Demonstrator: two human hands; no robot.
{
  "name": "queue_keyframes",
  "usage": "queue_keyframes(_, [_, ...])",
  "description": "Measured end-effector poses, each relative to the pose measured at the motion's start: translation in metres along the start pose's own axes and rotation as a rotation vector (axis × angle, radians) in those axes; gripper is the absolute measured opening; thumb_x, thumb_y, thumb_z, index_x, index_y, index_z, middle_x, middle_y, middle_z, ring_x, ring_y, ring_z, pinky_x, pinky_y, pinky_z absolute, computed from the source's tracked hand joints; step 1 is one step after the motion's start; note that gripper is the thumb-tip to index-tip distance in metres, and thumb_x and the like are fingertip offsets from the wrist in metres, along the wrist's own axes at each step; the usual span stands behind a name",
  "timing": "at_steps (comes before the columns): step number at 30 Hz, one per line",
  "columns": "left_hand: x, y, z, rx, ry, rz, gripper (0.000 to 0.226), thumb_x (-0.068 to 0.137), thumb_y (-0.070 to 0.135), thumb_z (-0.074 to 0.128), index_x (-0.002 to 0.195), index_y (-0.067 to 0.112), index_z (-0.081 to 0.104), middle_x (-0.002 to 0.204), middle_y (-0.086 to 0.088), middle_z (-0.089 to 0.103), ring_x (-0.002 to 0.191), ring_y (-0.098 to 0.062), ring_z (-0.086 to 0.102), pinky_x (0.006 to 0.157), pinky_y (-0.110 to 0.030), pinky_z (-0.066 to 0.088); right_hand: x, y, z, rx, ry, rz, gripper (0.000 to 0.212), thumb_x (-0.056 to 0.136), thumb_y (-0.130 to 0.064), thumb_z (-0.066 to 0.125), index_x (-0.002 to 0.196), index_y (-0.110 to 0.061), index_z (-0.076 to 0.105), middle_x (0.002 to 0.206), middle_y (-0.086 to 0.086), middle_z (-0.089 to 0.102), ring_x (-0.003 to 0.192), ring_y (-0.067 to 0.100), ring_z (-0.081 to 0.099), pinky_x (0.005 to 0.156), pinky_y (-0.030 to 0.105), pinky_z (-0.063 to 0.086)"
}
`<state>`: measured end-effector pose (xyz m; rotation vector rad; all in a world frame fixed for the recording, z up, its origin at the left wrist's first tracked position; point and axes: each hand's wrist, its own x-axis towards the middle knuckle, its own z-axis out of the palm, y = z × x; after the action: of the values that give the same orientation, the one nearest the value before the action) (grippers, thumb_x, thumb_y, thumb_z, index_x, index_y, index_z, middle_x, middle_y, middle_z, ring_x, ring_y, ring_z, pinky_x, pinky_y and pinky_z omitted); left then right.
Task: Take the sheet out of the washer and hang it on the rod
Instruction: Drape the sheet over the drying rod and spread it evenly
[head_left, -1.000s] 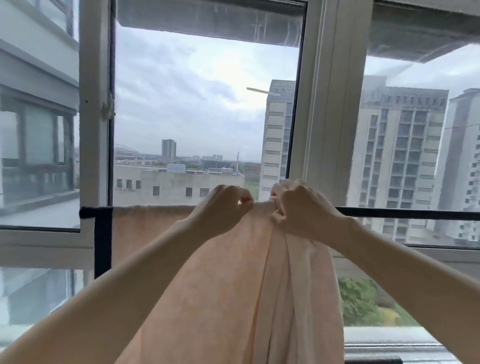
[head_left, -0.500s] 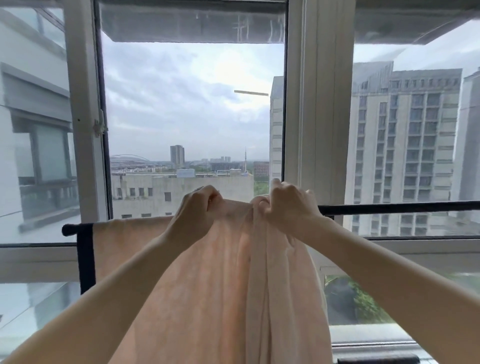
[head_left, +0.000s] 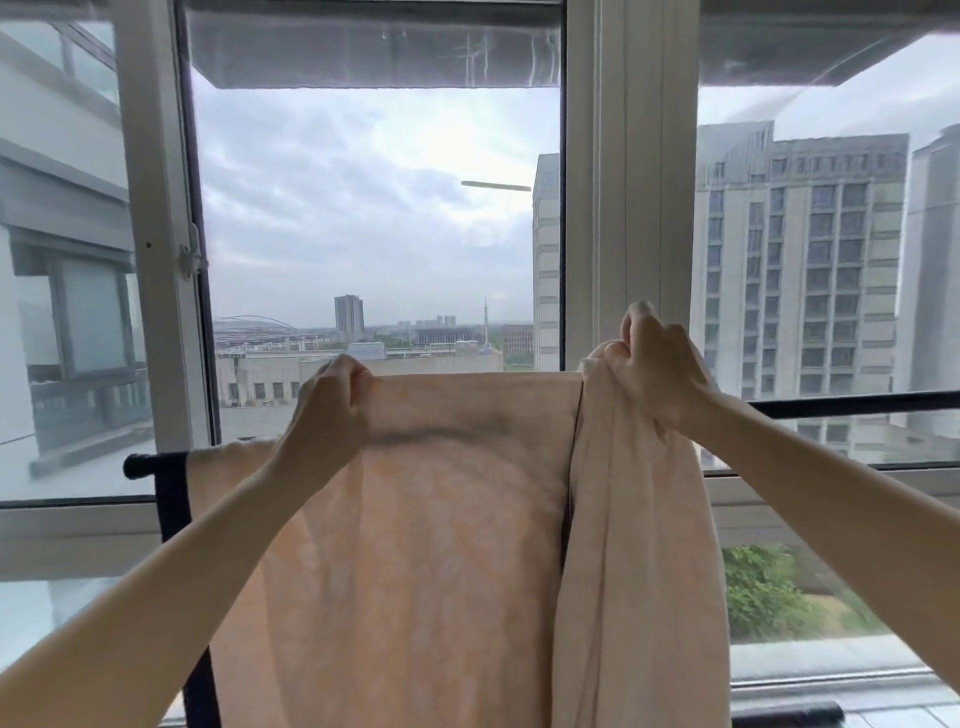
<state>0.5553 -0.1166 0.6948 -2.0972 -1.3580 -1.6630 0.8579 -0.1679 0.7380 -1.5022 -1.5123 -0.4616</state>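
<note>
You are holding the peach sheet just above the black rod, your left hand with fingers pinching its taut top edge and your right hand with fingers clamping a bunched fold; it is looking soft, limp and light, best gripped along that hem.

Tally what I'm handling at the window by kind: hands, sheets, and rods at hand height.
Hands: 2, the left hand and the right hand, each gripping the top edge of the sheet
Sheets: 1, the peach sheet
Rods: 1, the black rod
Total: 4
</note>
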Motion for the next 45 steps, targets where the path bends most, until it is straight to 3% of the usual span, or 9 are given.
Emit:
queue_keyframes(7, [-0.006, 0.022, 0.014, 0.090, -0.420, 0.158, 0.023, 0.099, 0.023, 0.048, 0.084, 0.012, 0.061, 0.082, 0.000, 0.064, 0.075, -0.017, 0.061, 0.065, -0.031, 0.046, -0.013, -0.011, -0.001, -0.294, -0.302, -0.010, 0.011, 0.085, -0.024, 0.052, 0.087, -0.013, 0.055, 0.083, 0.005, 0.064, 0.074, 0.023, 0.059, 0.061, 0.031, 0.046])
queue_keyframes(10, [-0.009, 0.045, 0.026, -0.003, -0.425, 0.261, 0.018, 0.097, 0.028, 0.054, 0.097, 0.018, 0.068, 0.094, 0.004, 0.069, 0.085, -0.011, 0.063, 0.076, -0.030, 0.050, -0.016, -0.025, 0.005, -0.239, -0.355, -0.069, 0.017, 0.084, -0.028, 0.052, 0.085, -0.013, 0.057, 0.084, 0.005, 0.063, 0.075, 0.023, 0.060, 0.067, 0.034, 0.052])
queue_keyframes(15, [-0.006, 0.057, 0.037, -0.030, -0.303, 0.309, 0.014, 0.091, 0.023, 0.065, 0.084, 0.012, 0.068, 0.081, 0.000, 0.069, 0.075, -0.013, 0.064, 0.069, -0.029, 0.051, -0.023, -0.033, 0.011, -0.341, -0.481, -0.047, 0.023, 0.089, -0.028, 0.044, 0.069, -0.016, 0.046, 0.088, 0.005, 0.055, 0.082, 0.024, 0.053, 0.071, 0.033, 0.045])
queue_keyframes(20, [-0.008, 0.052, 0.038, -0.005, -0.246, 0.367, 0.011, 0.092, 0.015, 0.063, 0.083, 0.008, 0.064, 0.079, 0.000, 0.066, 0.073, -0.014, 0.061, 0.069, -0.032, 0.052, -0.032, -0.024, 0.004, -0.391, -0.394, -0.051, 0.031, 0.094, -0.032, 0.043, 0.110, -0.008, 0.053, 0.109, 0.010, 0.053, 0.111, 0.030, 0.046, 0.093, 0.044, 0.045])
queue_keyframes(27, [-0.015, 0.047, 0.040, -0.037, -0.167, 0.331, 0.013, 0.094, 0.014, 0.057, 0.083, 0.009, 0.059, 0.075, 0.004, 0.060, 0.069, -0.007, 0.056, 0.064, -0.028, 0.051, -0.033, -0.009, 0.014, -0.433, -0.253, -0.225, 0.020, 0.091, 0.004, 0.038, 0.097, -0.005, 0.055, 0.095, 0.009, 0.055, 0.096, 0.028, 0.049, 0.077, 0.039, 0.046])
queue_keyframes(32, [-0.013, 0.041, 0.028, 0.007, -0.195, 0.368, 0.012, 0.094, 0.012, 0.058, 0.084, 0.007, 0.061, 0.077, 0.002, 0.061, 0.068, -0.009, 0.058, 0.065, -0.026, 0.053, -0.018, -0.007, 0.003, -0.342, -0.275, -0.196, 0.012, 0.093, -0.011, 0.054, 0.101, -0.002, 0.055, 0.098, 0.011, 0.058, 0.097, 0.029, 0.056, 0.085, 0.039, 0.050])
queue_keyframes(39, [-0.002, 0.016, 0.004, 0.104, -0.098, 0.202, 0.010, 0.092, 0.012, 0.062, 0.083, 0.006, 0.062, 0.075, -0.001, 0.060, 0.067, -0.017, 0.058, 0.056, -0.011, 0.034, 0.006, 0.027, -0.027, -0.325, -0.143, 0.030, 0.016, 0.088, 0.005, 0.048, 0.102, 0.001, 0.056, 0.101, 0.018, 0.062, 0.094, 0.033, 0.060, 0.084, 0.042, 0.051])
queue_keyframes(43, [-0.009, 0.024, 0.007, 0.149, -0.189, 0.224, 0.010, 0.094, 0.019, 0.060, 0.088, 0.013, 0.065, 0.081, 0.002, 0.067, 0.065, -0.004, 0.058, 0.057, -0.009, 0.036, -0.006, 0.024, -0.024, -0.421, -0.215, -0.097, 0.005, 0.091, -0.013, 0.057, 0.093, -0.008, 0.059, 0.089, 0.005, 0.062, 0.083, 0.023, 0.059, 0.074, 0.035, 0.049])
queue_keyframes(45, [-0.012, 0.040, 0.014, 0.109, -0.249, 0.269, 0.012, 0.095, 0.022, 0.058, 0.090, 0.016, 0.067, 0.086, 0.006, 0.067, 0.070, -0.002, 0.059, 0.061, -0.011, 0.041, -0.010, 0.010, -0.017, -0.337, -0.261, -0.175, 0.016, 0.094, -0.022, 0.056, 0.084, -0.011, 0.059, 0.086, 0.005, 0.064, 0.075, 0.020, 0.060, 0.070, 0.036, 0.052])
